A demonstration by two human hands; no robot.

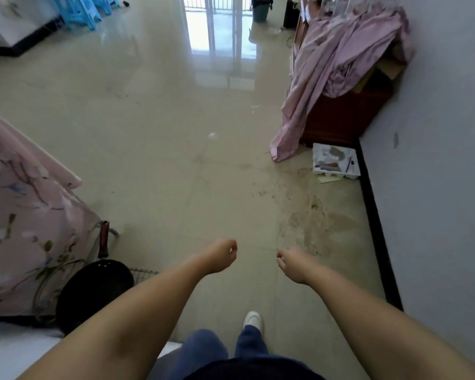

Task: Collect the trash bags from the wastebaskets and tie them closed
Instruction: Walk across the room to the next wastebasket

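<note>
Right now both arms are reaching out over the floor (154,127). Left hand (220,255) and right hand (292,266) are curling into fists, holding nothing. Far away by the door, a green wastebasket (259,11) is standing.

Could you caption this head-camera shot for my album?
Empty-handed, left hand and right hand curled, a person walks the tiled floor toward a distant wastebasket.

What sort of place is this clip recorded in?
Probably a lived-in home, a room with a glossy tiled floor. Signs: a floral bedsheet at left, a black frying pan stored near the floor, and pink cloth heaped on a wooden cabinet.
</note>
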